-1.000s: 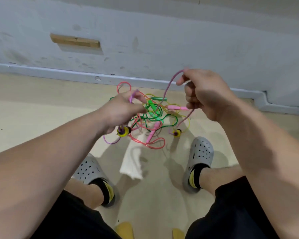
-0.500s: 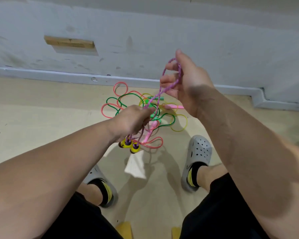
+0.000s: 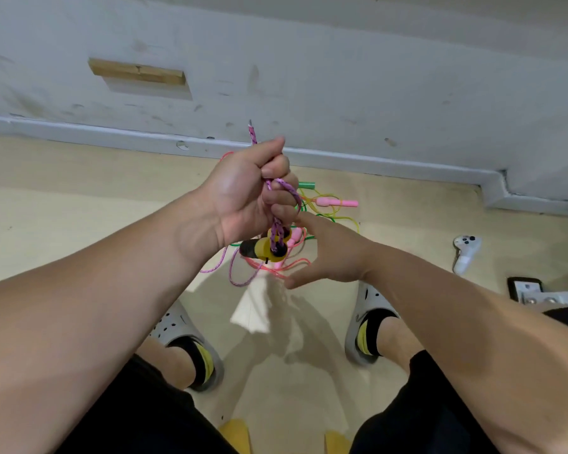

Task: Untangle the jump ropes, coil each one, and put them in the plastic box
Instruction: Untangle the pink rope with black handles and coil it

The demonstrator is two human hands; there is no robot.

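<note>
Middle of purple rope [image 3: 277, 224] hidden inside fist of left hand [image 3: 243, 198]. Floor tangle [image 3: 328, 204] largely screened by left hand and right hand [image 3: 328, 253]; rope count unreadable. Yellow objects [image 3: 235, 435] cut by bottom edge. Grey item [image 3: 525, 288] partly behind forearm, unidentifiable.

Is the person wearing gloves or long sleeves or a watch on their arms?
No. The left hand and right hand are bare, no gloves. The left arm and right arm are bare too: no sleeves, watch or bracelet as far up as the picture shows. No rings visible.
</note>
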